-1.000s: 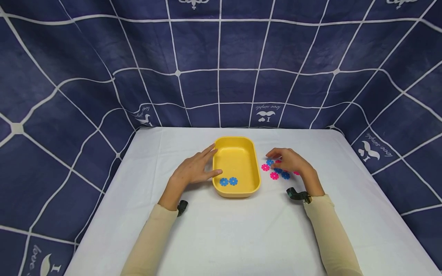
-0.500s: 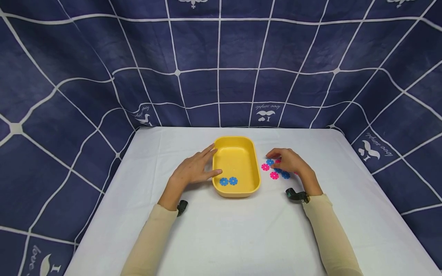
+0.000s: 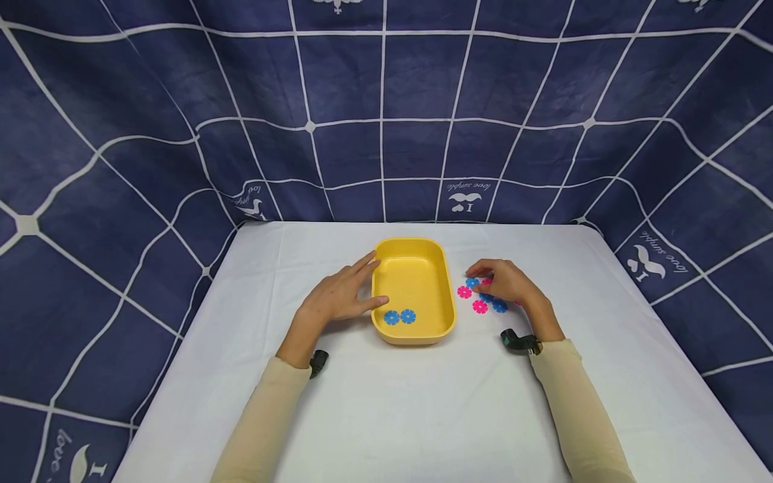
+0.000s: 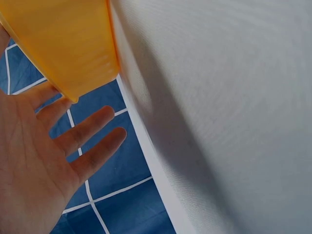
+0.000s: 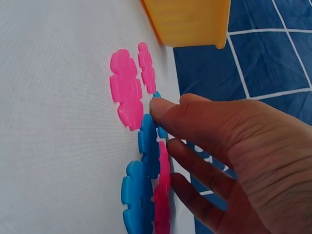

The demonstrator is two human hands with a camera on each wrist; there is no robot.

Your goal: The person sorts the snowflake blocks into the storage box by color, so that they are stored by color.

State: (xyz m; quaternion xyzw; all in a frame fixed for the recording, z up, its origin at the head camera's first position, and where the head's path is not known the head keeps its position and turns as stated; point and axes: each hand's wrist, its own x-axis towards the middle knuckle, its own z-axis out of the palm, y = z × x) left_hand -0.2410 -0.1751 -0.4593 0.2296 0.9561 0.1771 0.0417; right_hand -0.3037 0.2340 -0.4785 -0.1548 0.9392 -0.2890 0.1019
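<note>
A yellow tray (image 3: 413, 339) stands on the white-covered table. Inside, near its front, lie two blue flower-shaped plastic discs (image 3: 392, 318). My left hand (image 3: 338, 295) rests at the tray's left rim, fingers spread and straight, thumb tip reaching over the edge. My right hand (image 3: 507, 282) hovers low over a loose group of pink and blue discs, its fingers loosely bent. A blue disc (image 3: 473, 283) lies flat between thumb and index finger; in the right wrist view the thumb partly covers it. A pink disc (image 5: 126, 90) lies nearby. Other discs are partly hidden under the hand.
More discs lie right of the tray, among them a pink disc (image 3: 480, 307) and a blue disc (image 3: 499, 306). Dark blue curtains (image 3: 417, 154) with white grid lines surround the table's back and sides. Each wrist carries a small black camera (image 3: 518, 341).
</note>
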